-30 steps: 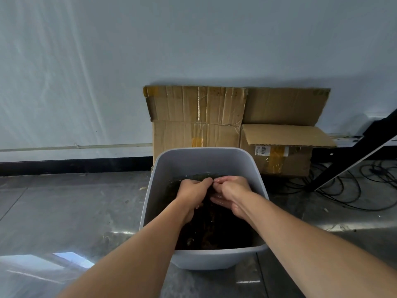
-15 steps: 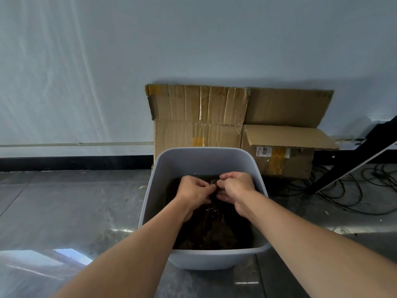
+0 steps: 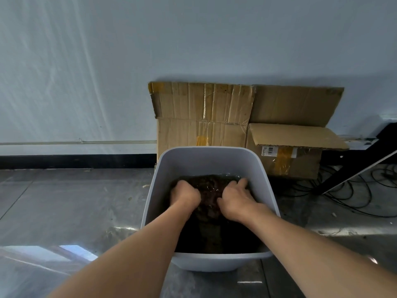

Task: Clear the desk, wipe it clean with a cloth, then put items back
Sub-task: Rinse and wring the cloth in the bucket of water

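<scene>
At lower centre, your left hand grips the dark cloth in the white tub; your right hand presses it, fingers spread

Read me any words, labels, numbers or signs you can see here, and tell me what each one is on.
White sticker on the small cardboard box: it has a barcode and lines of print, too small to read.
Grey bin, cloth and flattened cardboard: no writing visible.
</scene>
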`<state>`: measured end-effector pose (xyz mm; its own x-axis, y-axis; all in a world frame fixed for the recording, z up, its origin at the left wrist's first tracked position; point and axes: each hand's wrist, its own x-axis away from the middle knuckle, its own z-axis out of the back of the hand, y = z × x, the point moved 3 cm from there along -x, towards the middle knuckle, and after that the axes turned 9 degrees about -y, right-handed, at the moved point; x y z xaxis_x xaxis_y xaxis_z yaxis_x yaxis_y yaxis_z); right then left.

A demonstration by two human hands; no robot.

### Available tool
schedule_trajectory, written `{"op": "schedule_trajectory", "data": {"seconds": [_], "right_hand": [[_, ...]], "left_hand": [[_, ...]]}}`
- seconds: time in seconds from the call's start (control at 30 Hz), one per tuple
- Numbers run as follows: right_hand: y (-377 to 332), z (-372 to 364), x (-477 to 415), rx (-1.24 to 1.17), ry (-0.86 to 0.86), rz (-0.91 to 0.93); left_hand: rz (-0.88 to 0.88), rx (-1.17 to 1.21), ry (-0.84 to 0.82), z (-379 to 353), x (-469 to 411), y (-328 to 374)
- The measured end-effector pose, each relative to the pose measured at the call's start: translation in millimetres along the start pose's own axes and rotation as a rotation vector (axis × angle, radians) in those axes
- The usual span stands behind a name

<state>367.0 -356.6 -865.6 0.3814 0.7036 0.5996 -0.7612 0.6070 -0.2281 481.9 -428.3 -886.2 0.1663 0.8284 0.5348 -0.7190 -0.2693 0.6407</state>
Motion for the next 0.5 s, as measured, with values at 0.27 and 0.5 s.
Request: {"op": "schedule_trajectory", "data": {"seconds": [0.27, 0.5], "right_hand": [[-5, -15, -19, 0.224, -0.167, 0.103], [-9, -9, -28, -0.509, -0.122, 0.012]], "left_hand": [[-0.073, -0.707, -0.257, -17, -1, -1], [0.229, 0.177, -0.562, -25, -2, -4]]}}
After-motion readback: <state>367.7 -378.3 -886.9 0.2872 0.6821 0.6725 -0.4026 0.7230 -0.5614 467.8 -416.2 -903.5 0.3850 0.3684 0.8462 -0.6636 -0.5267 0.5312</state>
